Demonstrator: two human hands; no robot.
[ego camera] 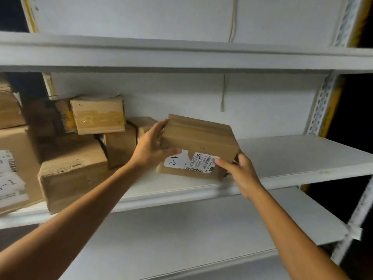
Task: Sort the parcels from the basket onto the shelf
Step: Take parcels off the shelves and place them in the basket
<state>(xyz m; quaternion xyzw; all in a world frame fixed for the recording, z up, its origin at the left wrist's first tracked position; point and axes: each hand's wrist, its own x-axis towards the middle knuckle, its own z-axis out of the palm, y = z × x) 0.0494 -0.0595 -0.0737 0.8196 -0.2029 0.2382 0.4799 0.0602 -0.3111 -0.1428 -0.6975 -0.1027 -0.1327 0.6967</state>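
A brown cardboard parcel with a white label marked "A-2" and a barcode rests on the middle white shelf board, near its front edge. My left hand grips the parcel's left end, thumb across its front face. My right hand holds the lower right corner, fingers on the label. The basket is out of view.
Several cardboard boxes crowd the shelf's left part: a taped one on top, a large one at the front, one marked "-1" at the far left. A lower shelf board and upper board frame the space. A perforated upright stands right.
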